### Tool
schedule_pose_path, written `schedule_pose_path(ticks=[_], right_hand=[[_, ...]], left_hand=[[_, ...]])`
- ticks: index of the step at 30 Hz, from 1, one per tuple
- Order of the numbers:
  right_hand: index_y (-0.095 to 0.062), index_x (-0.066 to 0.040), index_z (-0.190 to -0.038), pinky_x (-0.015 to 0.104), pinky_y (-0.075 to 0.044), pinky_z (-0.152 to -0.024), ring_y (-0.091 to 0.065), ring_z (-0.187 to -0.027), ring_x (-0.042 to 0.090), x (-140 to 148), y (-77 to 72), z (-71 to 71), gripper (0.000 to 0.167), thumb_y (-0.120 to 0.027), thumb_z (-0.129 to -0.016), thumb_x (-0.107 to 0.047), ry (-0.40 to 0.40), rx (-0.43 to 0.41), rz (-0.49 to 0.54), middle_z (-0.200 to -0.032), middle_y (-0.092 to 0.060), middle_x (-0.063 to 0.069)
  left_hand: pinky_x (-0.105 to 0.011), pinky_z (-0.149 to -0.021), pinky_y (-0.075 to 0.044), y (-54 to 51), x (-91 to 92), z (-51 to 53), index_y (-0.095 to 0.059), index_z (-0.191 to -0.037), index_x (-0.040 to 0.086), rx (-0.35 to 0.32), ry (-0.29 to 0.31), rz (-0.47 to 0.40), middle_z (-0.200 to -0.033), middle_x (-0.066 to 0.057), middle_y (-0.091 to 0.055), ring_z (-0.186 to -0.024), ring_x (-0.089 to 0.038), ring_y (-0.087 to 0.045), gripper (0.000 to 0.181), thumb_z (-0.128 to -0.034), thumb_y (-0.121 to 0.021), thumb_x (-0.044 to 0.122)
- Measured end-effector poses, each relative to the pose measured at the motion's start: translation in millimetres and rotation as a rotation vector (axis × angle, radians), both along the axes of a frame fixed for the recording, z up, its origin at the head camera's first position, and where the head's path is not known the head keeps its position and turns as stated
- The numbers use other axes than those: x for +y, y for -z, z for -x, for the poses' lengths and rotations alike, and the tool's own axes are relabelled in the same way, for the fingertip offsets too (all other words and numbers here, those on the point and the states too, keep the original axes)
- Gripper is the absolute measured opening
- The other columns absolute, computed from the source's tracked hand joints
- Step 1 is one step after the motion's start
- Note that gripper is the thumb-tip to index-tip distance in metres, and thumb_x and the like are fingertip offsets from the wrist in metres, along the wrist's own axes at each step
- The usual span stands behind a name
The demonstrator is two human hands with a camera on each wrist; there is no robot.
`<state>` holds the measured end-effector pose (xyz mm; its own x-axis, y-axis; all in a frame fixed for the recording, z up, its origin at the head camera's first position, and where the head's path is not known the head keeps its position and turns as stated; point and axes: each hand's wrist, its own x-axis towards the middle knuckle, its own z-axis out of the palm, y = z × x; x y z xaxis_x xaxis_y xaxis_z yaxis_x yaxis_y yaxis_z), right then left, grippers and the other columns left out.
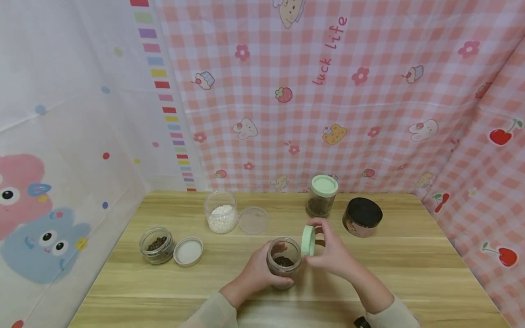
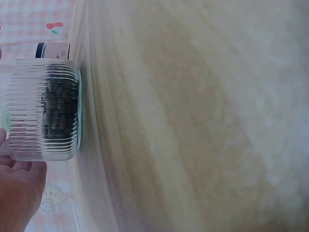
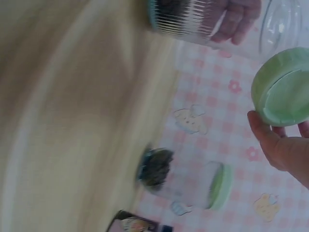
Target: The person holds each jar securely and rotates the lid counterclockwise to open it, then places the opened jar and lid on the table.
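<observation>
A ribbed clear jar [image 1: 283, 273] with dark contents in its lower part stands uncapped near the front middle of the table. My left hand [image 1: 259, 272] grips it from the left, fingers round its side; the left wrist view shows the jar [image 2: 53, 108] and part of that hand [image 2: 21, 193]. Just right of the jar's mouth, my right hand [image 1: 333, 253] pinches a green lid [image 1: 308, 241], held on edge. In the right wrist view the lid [image 3: 285, 92] sits between thumb and fingers of the hand [image 3: 285, 152], close to the jar's rim.
Behind stand a green-lidded jar [image 1: 321, 198] and a black-lidded tub [image 1: 362, 217]. Leftward are a jar of white pieces [image 1: 222, 219] beside a clear lid [image 1: 253, 220], and a low jar of brown pieces [image 1: 157, 246] beside a white lid [image 1: 188, 251].
</observation>
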<state>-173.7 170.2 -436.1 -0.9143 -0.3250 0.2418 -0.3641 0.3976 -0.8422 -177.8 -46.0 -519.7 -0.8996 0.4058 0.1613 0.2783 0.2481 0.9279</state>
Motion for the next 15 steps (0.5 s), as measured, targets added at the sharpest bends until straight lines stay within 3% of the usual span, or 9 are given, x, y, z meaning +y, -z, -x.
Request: schedule_pose_path(ticks=[6, 15], right_hand=[[-0.04, 0.002, -0.12, 0.044, -0.051, -0.086, -0.048, -0.103, 0.032, 9.2, 15.4, 0.6, 0.072, -0.078, -0.059, 0.005, 0.064, -0.052, -0.044, -0.116, -0.044, 0.017], [-0.042, -0.001, -0.117, 0.056, -0.044, -0.094, -0.054, -0.111, 0.038, 15.9, 38.8, -1.3, 0.07, -0.085, -0.062, -0.006, 0.019, -0.155, -0.116, -0.122, -0.049, 0.019]], left_hand=[[-0.04, -0.105, -0.04, -1.2, 0.2, -0.1, -0.049, -0.131, 0.01, -0.014, 0.0, 0.0, -0.128, -0.004, -0.06, -0.12, -0.021, -0.054, 0.088, -0.0563, -0.092, 0.029], [-0.038, -0.105, -0.04, -0.6, -0.5, -0.3, -0.049, -0.131, 0.01, -0.01, -0.009, 0.018, -0.127, -0.003, -0.06, -0.12, -0.019, -0.054, 0.088, -0.0569, -0.091, 0.03]])
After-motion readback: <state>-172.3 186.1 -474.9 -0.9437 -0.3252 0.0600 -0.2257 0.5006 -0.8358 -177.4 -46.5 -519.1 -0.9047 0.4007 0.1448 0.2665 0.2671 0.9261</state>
